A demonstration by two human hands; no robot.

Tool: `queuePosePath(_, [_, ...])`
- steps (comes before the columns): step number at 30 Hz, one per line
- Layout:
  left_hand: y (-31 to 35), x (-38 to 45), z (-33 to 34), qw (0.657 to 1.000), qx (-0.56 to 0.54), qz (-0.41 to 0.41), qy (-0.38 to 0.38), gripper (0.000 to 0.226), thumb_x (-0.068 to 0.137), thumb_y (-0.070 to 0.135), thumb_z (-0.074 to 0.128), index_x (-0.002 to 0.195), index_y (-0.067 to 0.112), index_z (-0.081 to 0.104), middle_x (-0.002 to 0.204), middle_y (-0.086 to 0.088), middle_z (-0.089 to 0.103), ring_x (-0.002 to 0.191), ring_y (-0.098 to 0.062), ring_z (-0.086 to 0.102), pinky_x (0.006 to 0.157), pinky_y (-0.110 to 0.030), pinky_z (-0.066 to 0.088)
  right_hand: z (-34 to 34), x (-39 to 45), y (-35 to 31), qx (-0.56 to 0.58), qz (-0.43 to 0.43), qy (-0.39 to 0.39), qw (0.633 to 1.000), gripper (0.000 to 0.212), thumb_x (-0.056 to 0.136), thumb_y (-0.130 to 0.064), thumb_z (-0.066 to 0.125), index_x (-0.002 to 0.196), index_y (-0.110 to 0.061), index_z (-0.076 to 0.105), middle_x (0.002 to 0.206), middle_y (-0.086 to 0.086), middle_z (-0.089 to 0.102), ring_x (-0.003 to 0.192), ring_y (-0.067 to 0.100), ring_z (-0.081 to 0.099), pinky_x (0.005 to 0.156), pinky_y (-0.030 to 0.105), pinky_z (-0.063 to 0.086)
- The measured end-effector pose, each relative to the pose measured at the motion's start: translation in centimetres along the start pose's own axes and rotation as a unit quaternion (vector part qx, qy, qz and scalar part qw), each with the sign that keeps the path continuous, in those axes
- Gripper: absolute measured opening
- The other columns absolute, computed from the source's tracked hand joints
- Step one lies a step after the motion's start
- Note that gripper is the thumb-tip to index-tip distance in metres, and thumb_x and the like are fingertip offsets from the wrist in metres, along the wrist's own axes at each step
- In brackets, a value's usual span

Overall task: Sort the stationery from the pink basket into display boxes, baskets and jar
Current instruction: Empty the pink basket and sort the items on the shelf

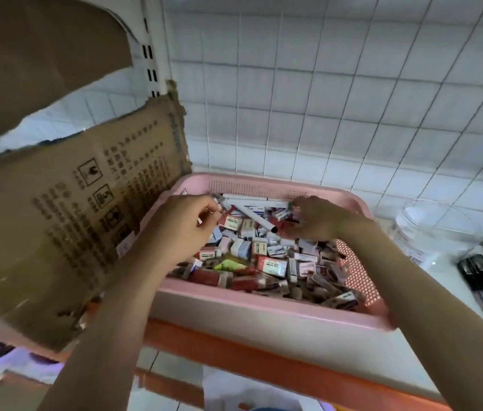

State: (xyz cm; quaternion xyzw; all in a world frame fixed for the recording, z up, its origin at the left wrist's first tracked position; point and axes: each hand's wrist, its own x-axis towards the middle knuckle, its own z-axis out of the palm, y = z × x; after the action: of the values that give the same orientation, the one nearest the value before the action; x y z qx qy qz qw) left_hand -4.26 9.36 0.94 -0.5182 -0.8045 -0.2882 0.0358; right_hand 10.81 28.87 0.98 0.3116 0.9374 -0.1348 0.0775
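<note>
Now I reach both hands into the pink basket (267,307), which sits in the middle of the frame, full of small boxes (269,264). My left hand (179,229) pinches a little thing I cannot make out. My right hand (314,222) has bent fingers down among the boxes near the white pen (253,217). I think it's best to grab one kind at a time, with a snug hold, so nothing spills.
</note>
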Motion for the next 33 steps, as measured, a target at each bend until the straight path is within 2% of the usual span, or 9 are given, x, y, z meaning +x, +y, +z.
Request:
queuePosePath(3, [0.0,0.4,0.3,0.996,0.068,-0.008,-0.062,0.038,0.093,0.03,0.055,0.129,0.021,0.052,0.125,0.005,0.059,0.11,-0.012,0.054,0.092,-0.022,0.035,1.0,0.7,0.1,-0.032,0.024,-0.042,0.998,0.084,0.075,-0.059,0.067,0.138,-0.014,0.033,0.138,0.011,0.038,0.124,0.029,0.04,0.098,0.039,0.04])
queuePosePath(5, [0.1,0.9,0.9,0.992,0.074,0.006,-0.1,0.045,0.093,0.033,0.054,0.134,0.02,0.045,0.137,0.004,0.049,0.123,-0.012,0.045,0.105,-0.029,0.03,1.3,0.6,-0.1,-0.057,0.026,-0.052,0.997,0.081,0.077,-0.057,0.066,0.136,-0.016,0.029,0.134,0.012,0.037,0.122,0.031,0.039,0.097,0.043,0.042])
queuePosePath(7, [0.5,1.7,1.6,0.987,0.077,0.025,-0.141,0.045,0.091,0.032,0.055,0.132,0.016,0.045,0.137,0.001,0.046,0.127,-0.016,0.041,0.109,-0.037,0.03,1.3,0.2,-0.3,-0.06,0.03,-0.057,0.996,0.075,0.079,-0.055,0.065,0.133,-0.018,0.028,0.129,0.01,0.041,0.117,0.029,0.043,0.093,0.042,0.045])
queuePosePath(11, [2.1,3.5,2.9,0.959,0.139,0.043,-0.243,0.052,0.091,0.034,0.056,0.137,0.014,0.041,0.137,-0.006,0.045,0.126,-0.023,0.04,0.102,-0.036,0.031,1.1,-0.6,-0.8,-0.002,0.046,-0.094,0.995,0.064,0.088,-0.038,0.061,0.136,-0.015,0.025,0.099,-0.001,0.058,0.082,0.014,0.054,0.064,0.022,0.045])
queuePosePath(15, [2.8,5.1,3.7,0.924,0.19,0.031,-0.331,0.062,0.087,0.042,0.06,0.138,0.015,0.038,0.141,-0.009,0.041,0.124,-0.027,0.044,0.097,-0.037,0.04,0.9,-1.2,-1.8,-0.037,0.04,-0.131,0.99,0.09,0.087,-0.045,0.06,0.15,-0.023,0.0,0.133,0.006,0.05,0.112,0.025,0.052,0.092,0.032,0.045])
queuePosePath(19, [3.2,6.0,3.9,0.902,0.194,0.009,-0.386,0.092,0.074,0.054,0.07,0.147,0.021,0.025,0.15,-0.004,0.033,0.128,-0.027,0.041,0.1,-0.04,0.042,1.6,-1.0,-2.3,-0.074,0.054,-0.151,0.984,0.091,0.086,-0.054,0.055,0.15,-0.024,-0.002,0.146,0.009,0.036,0.121,0.029,0.047,0.097,0.04,0.044])
queuePosePath(23, [3.0,4.9,4.3,0.902,0.222,0.009,-0.372,0.089,0.078,0.045,0.071,0.148,0.021,0.021,0.155,-0.007,0.017,0.138,-0.032,0.027,0.107,-0.043,0.034,2.2,-1.3,-2.4,-0.022,0.074,-0.123,0.989,0.088,0.086,-0.054,0.055,0.149,-0.03,0.0,0.15,0.012,0.022,0.131,0.033,0.037,0.099,0.04,0.039])
queuePosePath(27, [1.8,3.6,3.7,0.919,0.203,-0.006,-0.337,0.087,0.083,0.041,0.067,0.15,0.023,0.014,0.158,-0.008,-0.001,0.143,-0.034,0.006,0.113,-0.046,0.02,3.4,-1.2,-2.7,-0.019,0.086,-0.067,0.994,0.087,0.083,-0.056,0.056,0.148,-0.023,0.009,0.142,0.017,0.03,0.128,0.036,0.036,0.099,0.042,0.04])
queuePosePath(33, [1.4,2.5,3.7,0.94,0.157,-0.015,-0.303,0.089,0.082,0.039,0.068,0.148,0.013,0.014,0.156,-0.013,0.005,0.137,-0.033,0.029,0.105,-0.038,0.033,2.7,-1.6,-2.0,0.098,0.031,-0.062,0.993,0.062,0.086,-0.036,0.065,0.133,-0.017,0.03,0.092,-0.005,0.058,0.069,0.008,0.06,0.055,0.018,0.045])
